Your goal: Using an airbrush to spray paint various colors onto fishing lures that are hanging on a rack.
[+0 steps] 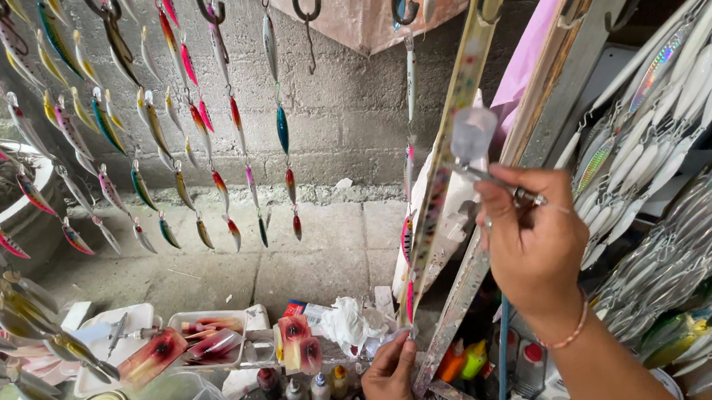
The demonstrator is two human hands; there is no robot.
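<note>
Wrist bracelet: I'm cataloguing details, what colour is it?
Pinkish-orange bracelet on the right hand; head view.

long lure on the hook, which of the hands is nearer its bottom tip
Left. The left hand pinches the bottom tip of the long lure; the right hand holds an airbrush beside its middle, higher up.

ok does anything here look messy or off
Yes: red paint is splashed over the white trays on the bench, and crumpled paper lies beside them. The right hand holds an airbrush at the long lure; the left hand holds its lower end.
</note>
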